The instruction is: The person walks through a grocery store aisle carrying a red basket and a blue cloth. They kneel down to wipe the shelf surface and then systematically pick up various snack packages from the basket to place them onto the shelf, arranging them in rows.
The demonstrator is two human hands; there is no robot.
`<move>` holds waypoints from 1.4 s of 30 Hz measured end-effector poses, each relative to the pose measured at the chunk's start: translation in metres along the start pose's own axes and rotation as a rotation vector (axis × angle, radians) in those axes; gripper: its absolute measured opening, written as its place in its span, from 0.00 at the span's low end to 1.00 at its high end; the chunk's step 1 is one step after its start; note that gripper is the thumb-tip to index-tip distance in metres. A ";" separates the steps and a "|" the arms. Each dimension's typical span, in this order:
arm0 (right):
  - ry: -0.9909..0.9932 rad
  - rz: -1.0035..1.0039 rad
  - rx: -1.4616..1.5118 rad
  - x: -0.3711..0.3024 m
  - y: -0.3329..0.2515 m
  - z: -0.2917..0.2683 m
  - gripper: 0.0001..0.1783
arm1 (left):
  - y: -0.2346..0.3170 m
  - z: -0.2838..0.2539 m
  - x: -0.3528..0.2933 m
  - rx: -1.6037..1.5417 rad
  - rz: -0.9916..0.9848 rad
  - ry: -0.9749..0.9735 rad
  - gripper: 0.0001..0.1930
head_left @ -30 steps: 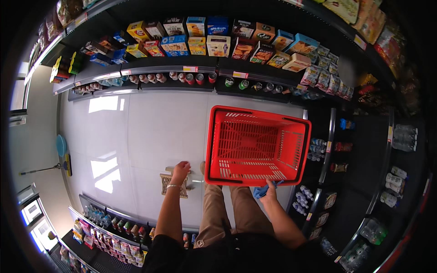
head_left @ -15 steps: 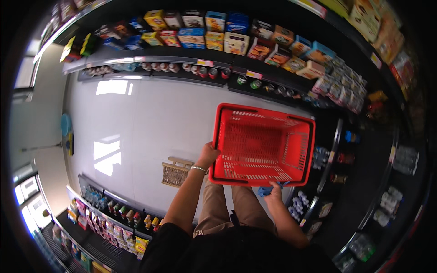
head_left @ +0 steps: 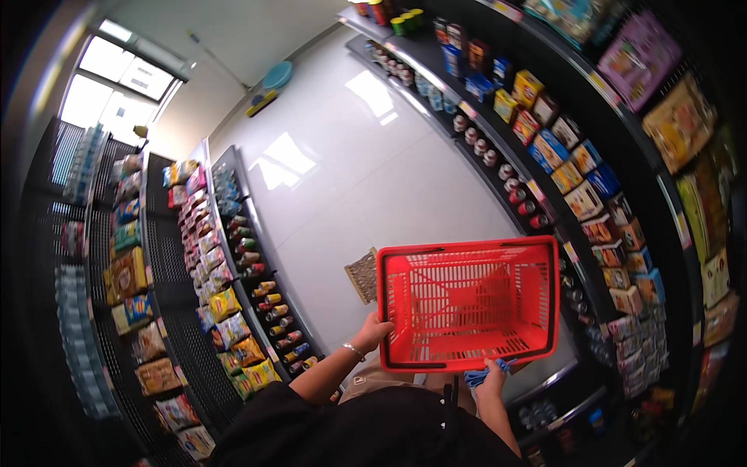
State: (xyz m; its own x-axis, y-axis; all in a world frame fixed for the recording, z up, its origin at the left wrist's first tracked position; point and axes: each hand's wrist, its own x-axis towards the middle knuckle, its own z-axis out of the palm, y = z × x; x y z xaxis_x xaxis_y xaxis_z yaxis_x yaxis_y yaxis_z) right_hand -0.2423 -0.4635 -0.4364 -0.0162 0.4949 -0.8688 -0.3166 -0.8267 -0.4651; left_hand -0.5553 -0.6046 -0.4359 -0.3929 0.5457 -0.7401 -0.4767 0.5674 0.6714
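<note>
An upright red plastic shopping basket (head_left: 476, 248) with black handles folded along its rim is held in front of my body. Nothing lies inside it that I can see. My left hand (head_left: 375, 332) is closed around the basket's left side near the front corner; a bracelet circles that wrist. At the middle of the near rim, my right hand (head_left: 490, 378) grips the basket. A crumpled blue cloth-like thing (head_left: 476, 377) shows beside its fingers, pressed against the rim.
Shelves with boxed snacks (head_left: 580, 201) and cans (head_left: 507, 173) run along my right. On the left stand racks of bagged snacks (head_left: 226, 303) and bottles (head_left: 226, 191). A woven tan piece (head_left: 361, 277) lies on the floor beyond the basket. Far off are a blue basin (head_left: 278, 75) and a broom head (head_left: 262, 103).
My view has turned left, so the aisle now runs ahead with shelves on both sides. The basket sits lower and slightly farther right in view, still in both hands.
</note>
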 end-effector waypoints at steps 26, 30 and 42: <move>-0.696 -0.155 -1.215 -0.018 0.078 0.248 0.18 | -0.293 -0.162 -0.219 -1.824 -0.164 0.888 0.22; -0.748 -0.288 -1.552 0.049 0.077 0.286 0.18 | -0.326 -0.112 -0.236 -1.872 -0.315 1.097 0.24; -0.663 -0.415 -1.776 0.152 -0.031 0.417 0.09 | -0.260 0.023 -0.233 -1.932 -0.503 1.047 0.17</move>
State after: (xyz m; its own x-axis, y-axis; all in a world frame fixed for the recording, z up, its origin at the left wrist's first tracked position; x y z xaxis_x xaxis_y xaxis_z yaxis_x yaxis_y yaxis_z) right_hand -0.6307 -0.2505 -0.4832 -0.6390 0.3550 -0.6824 0.7690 0.2755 -0.5768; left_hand -0.3221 -0.8654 -0.4369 0.1311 -0.1870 -0.9736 -0.3355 -0.9325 0.1339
